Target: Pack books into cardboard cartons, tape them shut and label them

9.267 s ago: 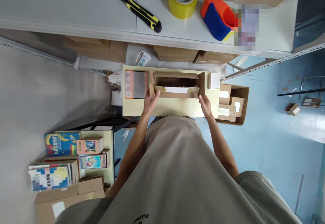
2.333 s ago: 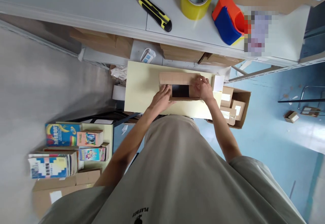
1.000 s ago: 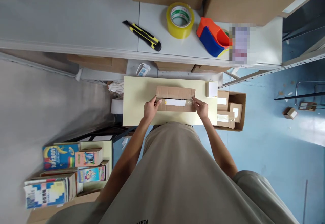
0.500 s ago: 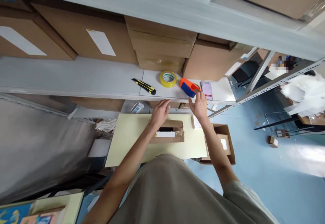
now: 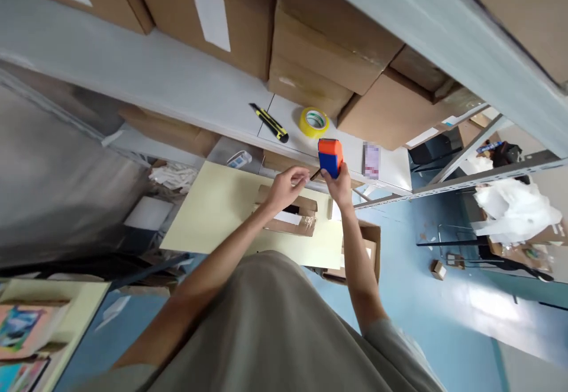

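Note:
My right hand (image 5: 339, 188) is wrapped round an orange and blue tape dispenser (image 5: 329, 158), held up in front of the shelf edge. To its left, my left hand (image 5: 284, 190) hovers with loosely curled fingers slightly apart and nothing visible in them. Below the left hand lies a small cardboard box (image 5: 307, 225) with a white label and clear tape at one end. It rests on a pale yellow tabletop (image 5: 199, 214). On the shelf beyond are a yellow roll of tape (image 5: 307, 124) and a black and yellow utility knife (image 5: 271, 124).
Large cardboard boxes (image 5: 319, 54) line the back of the grey shelf (image 5: 177, 84). A purple printed card (image 5: 371, 161) lies near its right end. Beside the table, an open carton (image 5: 376, 244) stands on the blue floor. A shelf beam (image 5: 444, 60) crosses overhead.
My right hand has picked up the tape dispenser from the shelf and drawn it back upright. My left hand has moved nearer to it. The view has turned to the right.

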Demonstrator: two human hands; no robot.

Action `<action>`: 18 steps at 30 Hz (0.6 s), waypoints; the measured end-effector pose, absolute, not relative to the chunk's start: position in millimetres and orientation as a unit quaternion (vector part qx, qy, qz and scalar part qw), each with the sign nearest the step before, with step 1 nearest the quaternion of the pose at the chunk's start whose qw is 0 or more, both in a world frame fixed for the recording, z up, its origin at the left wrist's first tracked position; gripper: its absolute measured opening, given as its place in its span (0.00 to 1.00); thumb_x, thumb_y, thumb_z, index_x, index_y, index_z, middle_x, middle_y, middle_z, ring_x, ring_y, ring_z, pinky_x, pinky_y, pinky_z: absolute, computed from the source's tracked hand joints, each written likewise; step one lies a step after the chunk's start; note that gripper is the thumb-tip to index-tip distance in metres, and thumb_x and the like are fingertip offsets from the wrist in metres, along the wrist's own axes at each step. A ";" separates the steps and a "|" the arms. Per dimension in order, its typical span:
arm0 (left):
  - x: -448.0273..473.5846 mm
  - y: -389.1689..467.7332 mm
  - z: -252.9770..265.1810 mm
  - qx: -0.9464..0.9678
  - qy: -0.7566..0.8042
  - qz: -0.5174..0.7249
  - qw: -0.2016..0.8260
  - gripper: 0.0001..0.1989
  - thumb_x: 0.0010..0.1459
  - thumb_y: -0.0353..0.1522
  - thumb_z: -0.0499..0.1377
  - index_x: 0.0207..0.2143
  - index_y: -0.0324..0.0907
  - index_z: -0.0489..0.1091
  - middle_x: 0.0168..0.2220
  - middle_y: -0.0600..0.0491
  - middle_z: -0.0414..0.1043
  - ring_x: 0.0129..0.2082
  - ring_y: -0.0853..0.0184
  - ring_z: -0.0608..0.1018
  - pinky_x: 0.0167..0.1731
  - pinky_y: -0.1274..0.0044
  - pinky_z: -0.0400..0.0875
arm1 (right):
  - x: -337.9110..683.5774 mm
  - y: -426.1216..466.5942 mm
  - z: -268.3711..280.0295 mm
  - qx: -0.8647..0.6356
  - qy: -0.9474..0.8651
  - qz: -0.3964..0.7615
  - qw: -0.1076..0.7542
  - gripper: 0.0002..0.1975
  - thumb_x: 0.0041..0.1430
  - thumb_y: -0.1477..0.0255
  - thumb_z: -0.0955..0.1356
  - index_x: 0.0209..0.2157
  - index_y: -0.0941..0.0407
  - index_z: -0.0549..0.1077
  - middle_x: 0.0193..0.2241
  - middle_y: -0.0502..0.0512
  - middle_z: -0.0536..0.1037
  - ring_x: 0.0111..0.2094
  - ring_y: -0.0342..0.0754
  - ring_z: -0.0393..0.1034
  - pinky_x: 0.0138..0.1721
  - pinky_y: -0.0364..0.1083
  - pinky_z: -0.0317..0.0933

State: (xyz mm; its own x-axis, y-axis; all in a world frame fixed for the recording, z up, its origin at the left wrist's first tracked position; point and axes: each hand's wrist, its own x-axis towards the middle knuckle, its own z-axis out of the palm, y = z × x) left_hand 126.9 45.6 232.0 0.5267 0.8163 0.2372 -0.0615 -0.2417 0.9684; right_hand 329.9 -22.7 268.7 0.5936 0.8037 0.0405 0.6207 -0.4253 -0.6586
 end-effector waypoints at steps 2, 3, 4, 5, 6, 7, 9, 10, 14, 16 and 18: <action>105.1 28.1 219.4 0.632 0.285 0.398 0.601 0.16 0.71 0.46 0.68 0.50 0.44 0.80 0.49 0.45 0.89 0.50 0.59 0.90 0.55 0.68 0.88 | 297.3 -50.3 254.3 -0.757 -0.447 0.231 0.416 0.25 0.70 0.48 0.74 0.54 0.51 0.71 0.45 0.59 0.85 0.45 0.59 0.80 0.52 0.57 0.78; 94.4 18.6 214.2 0.615 0.289 0.397 0.617 0.18 0.70 0.48 0.69 0.49 0.44 0.79 0.48 0.45 0.89 0.49 0.59 0.90 0.54 0.68 0.88 | 279.6 -62.7 247.6 -0.724 -0.447 0.272 0.449 0.27 0.70 0.45 0.74 0.54 0.51 0.72 0.45 0.59 0.85 0.46 0.58 0.81 0.53 0.57 0.78; 84.0 9.2 209.8 0.602 0.296 0.396 0.628 0.19 0.69 0.49 0.70 0.48 0.44 0.79 0.48 0.46 0.88 0.48 0.59 0.90 0.53 0.68 0.88 | 262.1 -73.5 241.6 -0.700 -0.443 0.307 0.468 0.28 0.70 0.43 0.74 0.55 0.51 0.72 0.47 0.60 0.86 0.48 0.58 0.81 0.54 0.57 0.79; 74.1 0.5 206.1 0.593 0.304 0.394 0.633 0.19 0.69 0.49 0.70 0.47 0.44 0.79 0.47 0.46 0.88 0.47 0.59 0.90 0.52 0.68 0.88 | 245.4 -82.4 236.5 -0.687 -0.436 0.332 0.478 0.30 0.70 0.42 0.73 0.56 0.51 0.72 0.48 0.60 0.86 0.49 0.58 0.82 0.56 0.57 0.79; 64.6 -7.1 203.2 0.587 0.314 0.392 0.634 0.19 0.69 0.50 0.70 0.47 0.44 0.79 0.47 0.46 0.88 0.46 0.59 0.90 0.52 0.68 0.88 | 230.3 -89.2 232.5 -0.683 -0.426 0.349 0.480 0.31 0.70 0.40 0.73 0.56 0.51 0.71 0.49 0.61 0.86 0.50 0.58 0.82 0.57 0.57 0.79; 55.6 -13.3 200.9 0.585 0.324 0.389 0.633 0.20 0.69 0.51 0.69 0.47 0.44 0.79 0.47 0.45 0.88 0.46 0.59 0.89 0.52 0.67 0.87 | 217.2 -94.2 229.5 -0.686 -0.415 0.360 0.477 0.32 0.69 0.39 0.73 0.56 0.50 0.71 0.50 0.61 0.86 0.51 0.58 0.82 0.58 0.57 0.79; 39.4 -21.2 197.7 0.584 0.338 0.378 0.634 0.20 0.69 0.52 0.69 0.47 0.45 0.79 0.47 0.45 0.88 0.47 0.58 0.89 0.53 0.67 0.87 | 197.7 -99.8 226.2 -0.695 -0.399 0.372 0.468 0.34 0.69 0.37 0.72 0.56 0.50 0.71 0.51 0.61 0.86 0.52 0.58 0.82 0.60 0.58 0.79; 32.2 -23.1 196.8 0.586 0.340 0.369 0.636 0.20 0.69 0.52 0.68 0.47 0.45 0.79 0.47 0.46 0.88 0.47 0.58 0.89 0.53 0.67 0.86 | 191.1 -101.0 225.7 -0.699 -0.395 0.375 0.463 0.34 0.68 0.36 0.73 0.57 0.50 0.71 0.51 0.61 0.86 0.52 0.58 0.82 0.60 0.58 0.79; 8.7 -21.6 195.6 0.616 0.315 0.327 0.644 0.17 0.72 0.50 0.66 0.46 0.46 0.80 0.46 0.47 0.88 0.45 0.58 0.89 0.52 0.67 0.86 | 176.7 -102.0 227.8 -0.719 -0.413 0.371 0.418 0.35 0.70 0.34 0.70 0.58 0.50 0.71 0.53 0.61 0.85 0.53 0.58 0.81 0.60 0.57 0.79; -1.9 -17.2 194.5 0.630 0.296 0.315 0.646 0.16 0.72 0.49 0.66 0.44 0.46 0.80 0.45 0.47 0.88 0.45 0.57 0.89 0.51 0.68 0.85 | 172.6 -102.3 229.9 -0.738 -0.426 0.361 0.380 0.36 0.70 0.32 0.68 0.56 0.50 0.72 0.50 0.61 0.84 0.52 0.58 0.81 0.58 0.57 0.79; -13.6 -10.3 192.2 0.628 0.292 0.310 0.651 0.18 0.70 0.50 0.68 0.45 0.45 0.80 0.46 0.47 0.87 0.45 0.57 0.88 0.52 0.67 0.85 | 169.4 -103.4 232.1 -0.752 -0.435 0.354 0.345 0.37 0.69 0.31 0.68 0.55 0.50 0.71 0.48 0.60 0.84 0.49 0.59 0.80 0.54 0.57 0.79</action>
